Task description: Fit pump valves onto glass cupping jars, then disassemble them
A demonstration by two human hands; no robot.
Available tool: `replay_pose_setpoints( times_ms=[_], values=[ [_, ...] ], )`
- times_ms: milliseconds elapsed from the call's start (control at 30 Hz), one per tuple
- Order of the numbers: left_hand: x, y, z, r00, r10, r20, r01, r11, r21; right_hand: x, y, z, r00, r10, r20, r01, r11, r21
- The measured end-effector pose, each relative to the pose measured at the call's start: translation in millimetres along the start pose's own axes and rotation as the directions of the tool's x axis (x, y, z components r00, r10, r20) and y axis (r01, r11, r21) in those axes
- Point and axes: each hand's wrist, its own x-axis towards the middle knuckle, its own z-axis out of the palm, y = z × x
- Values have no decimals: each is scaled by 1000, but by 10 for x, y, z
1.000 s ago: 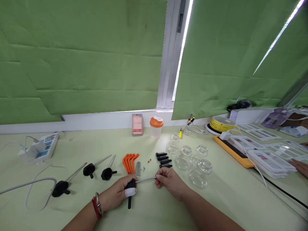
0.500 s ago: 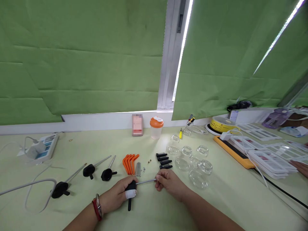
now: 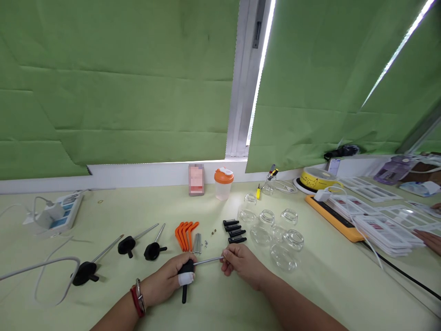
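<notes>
Black-knobbed rod (image 3: 208, 260), one, metal shaft: held crosswise over the near part of the counter (image 3: 131, 207), between my two hands. Left hand (image 3: 161, 286), one, mine: fingers closed round the black knob, its small handle sticking out toward me; white wrap on the thumb, red band (image 3: 136, 301) and metal bracelet (image 3: 140, 295) at the wrist. Right hand (image 3: 244, 264), one, mine: fingers pinched on the far end of the shaft. Similar black-knobbed pieces (image 3: 155, 251), three, lying apart to my left. Orange bent pieces (image 3: 186, 236), a row, beyond my left hand; slim metal pins (image 3: 197, 243), a bundle, just beside them; small metal bits (image 3: 206, 244) and small brown bits (image 3: 213, 231), few, too small to make out. Black ridged pieces (image 3: 236, 232), four, stacked in a column beyond my right hand. Clear glass vessels (image 3: 283, 258), four, grouped to the right of these. Orange-lidded cup (image 3: 223, 186), one, upright at the back, near a pink upright panel (image 3: 196, 180). White power strip (image 3: 67, 214), one, far left. Orange-edged box (image 3: 332, 218), one, to the right, beside stacked white trays (image 3: 384, 234); another person's hand (image 3: 429, 241) near these.
</notes>
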Motion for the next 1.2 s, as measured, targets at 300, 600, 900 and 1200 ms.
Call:
replay_pose_setpoints(
  times_ms=[300,600,900,1200],
  values=[
    [1,-13,-6,1000,-12,0,12,999,-35,-24,6,-73,997,-45,66,38,994,100],
    [11,-41,5,1000,-7,3,7,999,-49,17,51,-66,998,-24,66,20,998,58],
    [21,-53,5,1000,-3,5,3,999,-44,11,-7,-25,999,6,46,-8,999,43],
    [8,-33,6,1000,-9,3,9,999,-50,1,32,-51,995,-65,73,54,988,141]
  ],
)
